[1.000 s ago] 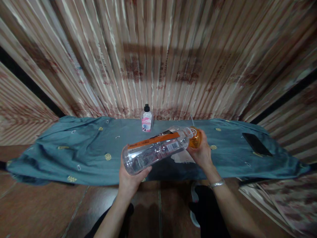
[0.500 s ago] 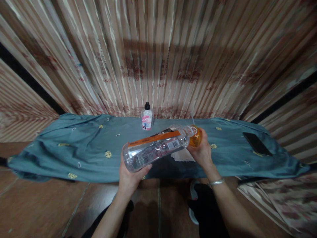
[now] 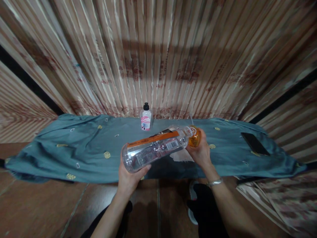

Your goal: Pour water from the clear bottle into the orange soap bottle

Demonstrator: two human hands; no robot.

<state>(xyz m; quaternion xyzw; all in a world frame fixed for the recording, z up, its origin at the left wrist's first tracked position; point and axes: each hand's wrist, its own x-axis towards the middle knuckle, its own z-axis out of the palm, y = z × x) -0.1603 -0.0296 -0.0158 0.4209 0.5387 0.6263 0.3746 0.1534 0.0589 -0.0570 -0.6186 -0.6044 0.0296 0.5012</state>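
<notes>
My left hand [image 3: 131,177] is wrapped around the base end of a large clear plastic bottle [image 3: 143,158] with an orange and black label. The bottle is held tilted above the cloth, its neck pointing right and slightly up. At its mouth, my right hand [image 3: 201,150] grips a small amber container [image 3: 194,138], which appears to meet the bottle's neck. Whether liquid passes between them cannot be made out. A thin clear stick or tube [image 3: 191,118] shows just above the amber container. Under the bottle's neck lies a pale piece of paper or tissue [image 3: 182,156].
Standing at the back of the teal cloth-covered table [image 3: 86,145] is a small clear bottle [image 3: 146,119] with a black cap and pink label. A dark phone [image 3: 255,143] lies at the right. Pleated curtains [image 3: 158,59] hang behind and on both sides.
The view has shifted very slightly. Both hands keep the same grip, and the bottle and amber container stay together at nearly the same tilt.
</notes>
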